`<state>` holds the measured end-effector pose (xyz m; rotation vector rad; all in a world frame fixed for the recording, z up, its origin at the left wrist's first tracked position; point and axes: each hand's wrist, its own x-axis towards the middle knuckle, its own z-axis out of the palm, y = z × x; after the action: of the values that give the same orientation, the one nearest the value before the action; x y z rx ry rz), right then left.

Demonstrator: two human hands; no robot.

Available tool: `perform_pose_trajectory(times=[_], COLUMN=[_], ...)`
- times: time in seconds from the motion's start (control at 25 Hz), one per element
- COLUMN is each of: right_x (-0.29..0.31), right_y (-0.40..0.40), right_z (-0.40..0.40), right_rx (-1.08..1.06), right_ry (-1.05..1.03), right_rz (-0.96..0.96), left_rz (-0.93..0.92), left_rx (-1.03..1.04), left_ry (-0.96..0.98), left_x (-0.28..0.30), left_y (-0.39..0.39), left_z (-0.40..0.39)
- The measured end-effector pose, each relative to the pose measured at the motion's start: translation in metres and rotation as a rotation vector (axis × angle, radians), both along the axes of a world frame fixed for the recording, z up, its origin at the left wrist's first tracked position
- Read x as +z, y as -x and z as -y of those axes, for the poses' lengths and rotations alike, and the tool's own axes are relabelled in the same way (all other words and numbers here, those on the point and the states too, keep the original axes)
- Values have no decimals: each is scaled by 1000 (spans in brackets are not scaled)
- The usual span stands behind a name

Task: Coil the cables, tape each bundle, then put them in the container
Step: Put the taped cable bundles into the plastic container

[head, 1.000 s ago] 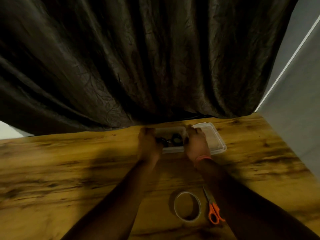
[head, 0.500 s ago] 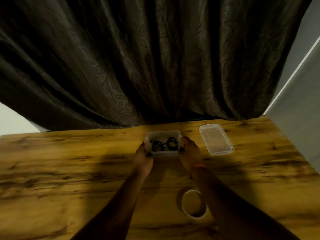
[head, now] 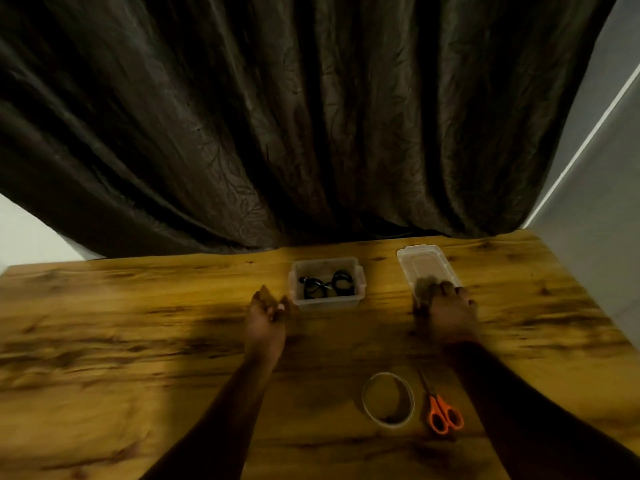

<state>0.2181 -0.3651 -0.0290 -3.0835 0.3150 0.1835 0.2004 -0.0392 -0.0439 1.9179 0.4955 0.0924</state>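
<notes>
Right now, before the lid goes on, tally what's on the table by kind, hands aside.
Container, clear, open: 1
Coiled black cable bundles inside it: 2
Lid, right hand on its near end: 1
Tape roll: 1
Orange-handled scissors: 1
Total: 6

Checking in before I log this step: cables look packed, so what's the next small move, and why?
Probably lift the lid with the right hand, whose fingers already lie on its near end, and carry it over the container. The coiled cables sit inside, the container is open, and the left hand hangs free beside it, holding nothing.
</notes>
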Motion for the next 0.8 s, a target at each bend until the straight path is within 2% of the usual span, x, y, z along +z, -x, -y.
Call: perform_pose_trajectory(times=[0.08, 0.24, 0.36, 0.56, 0.64, 0.72, 0.8], right_x=[-7, -8, 6, 57, 81, 99, 109], right_y=[8, 21, 26, 31, 31, 29, 26], right_z=[12, 14, 6, -46, -72, -96, -114], right_rx=[40, 130, 148, 79, 93, 138, 82], right_ry=[51, 183, 67, -636, -916, -1171, -1346], right_rz=[-68, -29, 86, 685, 724, 669, 551], left_rz=[32, 35, 69, 109, 158, 180, 181], left_rx=[7, -30, -64, -81, -104, -131, -179], left_ry=[40, -3, 32, 142, 196, 175, 126], left_x=[-9, -5, 0, 27, 41, 54, 63], left_y=[3, 11, 18, 22, 17, 11, 5], left_z=[-6, -12, -14, -8, -1, 5, 10])
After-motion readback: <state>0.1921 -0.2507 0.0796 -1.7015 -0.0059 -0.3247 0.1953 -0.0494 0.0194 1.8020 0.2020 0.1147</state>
